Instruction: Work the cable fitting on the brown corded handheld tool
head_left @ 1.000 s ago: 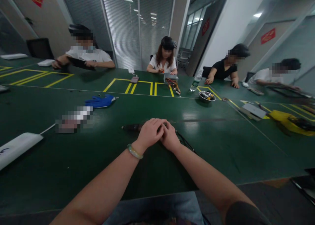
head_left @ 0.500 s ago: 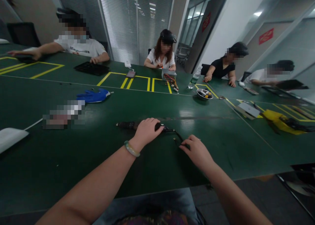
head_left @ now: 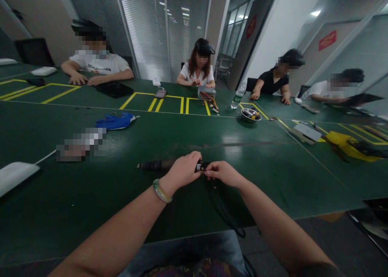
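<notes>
A slim dark electric screwdriver lies on the green table, its bit end to the left. My left hand is closed over the rear half of its body, and a bracelet circles that wrist. At the tool's tail end, the thumb and fingers of my right hand are pinched together, close beside my left fingertips. They appear to grip the black cord where it meets the tool, though the exact spot is hidden by the fingers. From below my right hand the cord trails down over the table's front edge.
A blue glove and a white power bank-like block with a cable lie on the left. Farther off are a metal bowl of small parts, a water bottle and a yellow bag. Several people sit across the table.
My right hand has moved left along the cord to the screwdriver's tail. The screwdriver sits slightly nearer, still under my left hand. Across the table, the person at left has drawn their arms in.
</notes>
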Tool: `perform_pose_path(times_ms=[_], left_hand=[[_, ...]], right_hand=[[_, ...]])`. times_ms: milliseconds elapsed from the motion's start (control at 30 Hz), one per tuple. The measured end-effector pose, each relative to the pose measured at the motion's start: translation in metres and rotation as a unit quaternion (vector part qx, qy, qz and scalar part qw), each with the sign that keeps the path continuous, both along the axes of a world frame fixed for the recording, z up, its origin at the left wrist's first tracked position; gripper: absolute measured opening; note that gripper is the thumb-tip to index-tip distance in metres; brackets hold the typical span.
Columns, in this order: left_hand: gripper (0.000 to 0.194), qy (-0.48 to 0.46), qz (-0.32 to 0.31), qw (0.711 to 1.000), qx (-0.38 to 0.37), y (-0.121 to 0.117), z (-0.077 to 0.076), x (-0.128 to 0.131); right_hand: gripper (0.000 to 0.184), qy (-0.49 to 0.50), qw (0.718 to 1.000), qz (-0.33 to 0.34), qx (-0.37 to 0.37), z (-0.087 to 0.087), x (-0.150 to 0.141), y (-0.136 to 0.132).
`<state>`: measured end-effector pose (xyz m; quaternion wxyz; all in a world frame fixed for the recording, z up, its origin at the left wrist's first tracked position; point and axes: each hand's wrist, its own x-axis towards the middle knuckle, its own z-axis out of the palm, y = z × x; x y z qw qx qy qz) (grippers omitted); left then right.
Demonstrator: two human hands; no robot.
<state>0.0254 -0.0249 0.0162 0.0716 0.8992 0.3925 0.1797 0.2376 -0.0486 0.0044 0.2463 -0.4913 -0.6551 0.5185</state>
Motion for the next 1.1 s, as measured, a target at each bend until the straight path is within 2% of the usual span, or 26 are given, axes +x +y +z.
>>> perform_pose_path(times_ms=[233,433,533,700,900,1100], left_hand=[[0.030,-0.005,0.006,1.000,0.024,0.013,-0.007,0.005],[0.026,-0.008,0.014,1.000,-0.003,0.026,-0.002,-0.010],[0.023,-0.003,0.030,0.999,-0.012,0.025,0.000,-0.015],[0.020,0.025,0.055,0.998,0.000,0.015,-0.001,-0.005],[0.014,0.024,0.053,0.998,0.001,0.015,-0.003,-0.001],[0.015,0.024,0.059,0.998,0.001,0.017,-0.005,-0.001]], right_hand=[[0.038,0.015,0.992,-0.104,0.074,0.007,-0.002,0.032],[0.041,0.014,0.983,-0.162,0.081,-0.006,0.001,0.036],[0.036,-0.009,0.985,-0.148,0.088,-0.012,0.000,0.029],[0.020,-0.109,0.979,-0.092,0.142,-0.013,-0.007,0.021],[0.015,-0.165,0.968,-0.094,0.165,-0.012,-0.008,0.020],[0.011,-0.249,0.939,-0.091,0.218,-0.010,-0.011,0.018]])
